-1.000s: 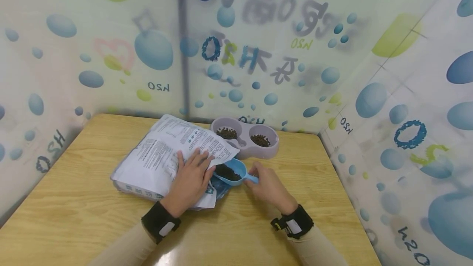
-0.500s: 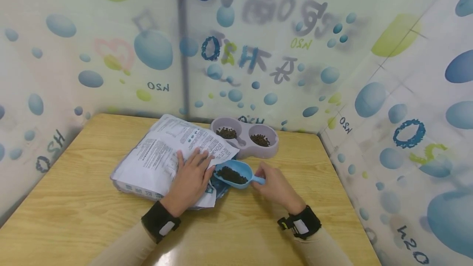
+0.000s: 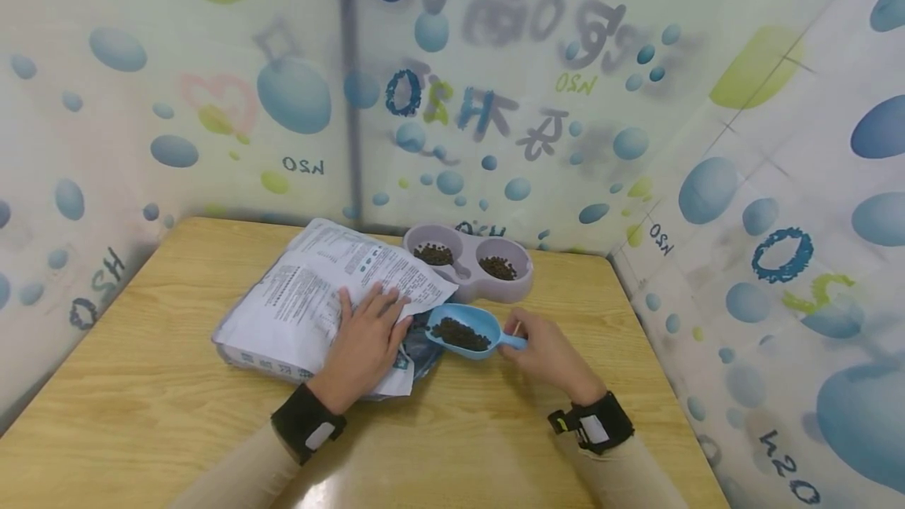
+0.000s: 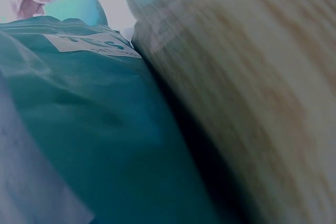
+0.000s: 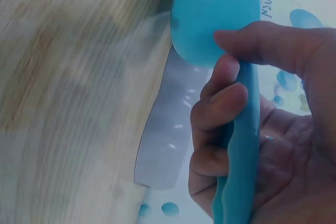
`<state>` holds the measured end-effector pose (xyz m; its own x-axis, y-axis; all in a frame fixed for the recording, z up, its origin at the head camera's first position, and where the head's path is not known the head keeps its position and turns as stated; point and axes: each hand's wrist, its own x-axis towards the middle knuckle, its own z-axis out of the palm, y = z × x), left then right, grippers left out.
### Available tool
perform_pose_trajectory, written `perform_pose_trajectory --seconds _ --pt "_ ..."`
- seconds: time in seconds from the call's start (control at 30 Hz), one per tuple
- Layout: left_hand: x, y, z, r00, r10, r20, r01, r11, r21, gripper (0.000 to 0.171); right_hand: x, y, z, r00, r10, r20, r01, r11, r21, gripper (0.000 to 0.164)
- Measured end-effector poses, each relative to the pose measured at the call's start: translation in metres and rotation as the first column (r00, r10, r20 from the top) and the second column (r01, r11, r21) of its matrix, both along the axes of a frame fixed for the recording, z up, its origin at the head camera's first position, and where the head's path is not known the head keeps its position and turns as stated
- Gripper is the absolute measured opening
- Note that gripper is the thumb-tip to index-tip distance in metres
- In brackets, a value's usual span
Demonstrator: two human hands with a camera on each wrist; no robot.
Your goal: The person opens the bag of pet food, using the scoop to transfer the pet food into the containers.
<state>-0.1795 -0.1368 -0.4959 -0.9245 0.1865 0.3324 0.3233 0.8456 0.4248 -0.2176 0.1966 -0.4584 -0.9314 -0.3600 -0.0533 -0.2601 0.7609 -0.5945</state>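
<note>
A blue scoop [image 3: 488,323] with dark brown pellets [image 3: 461,334] in its bowl is gripped at the handle by my right hand [image 3: 547,353], just right of the bag's mouth. The right wrist view shows the fingers curled round the scoop's handle [image 5: 242,145], thumb near the bowl. My left hand [image 3: 364,348] lies with spread fingers on top of a large white printed bag [image 3: 297,297], which rests on its side. In the left wrist view the bag's side [image 4: 105,119] looks green. What the bag holds inside is hidden.
Behind the scoop stands a greyish-purple double bowl [image 3: 488,289], with brown pellets in both hollows. Everything is on a wooden table [image 3: 424,446]. Patterned walls [image 3: 452,140] rise close behind the table and along its sides.
My right hand has drawn the scoop to the right, out from the bag's mouth, so more of its bowl shows. My left hand and the bag have stayed in place.
</note>
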Motion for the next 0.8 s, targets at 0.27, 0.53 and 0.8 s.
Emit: perform_pose_trajectory --seconds 0.27,0.53,0.8 --pt "-0.001 0.0 -0.001 1.0 -0.001 -0.007 0.001 1.0 -0.002 0.048 -0.004 0.02 0.006 0.999 0.034 -0.029 -0.034 0.999 -0.004 0.018" --pt "0.0 0.0 -0.002 1.0 0.004 -0.004 -0.004 1.0 -0.007 0.049 -0.009 0.037 0.016 0.998 0.037 -0.05 -0.037 0.999 -0.011 0.019" --pt "-0.001 0.0 -0.001 1.0 0.002 -0.001 -0.002 1.0 -0.002 0.049 -0.017 0.048 0.029 0.997 -0.011 -0.076 0.01 1.0 -0.004 0.019"
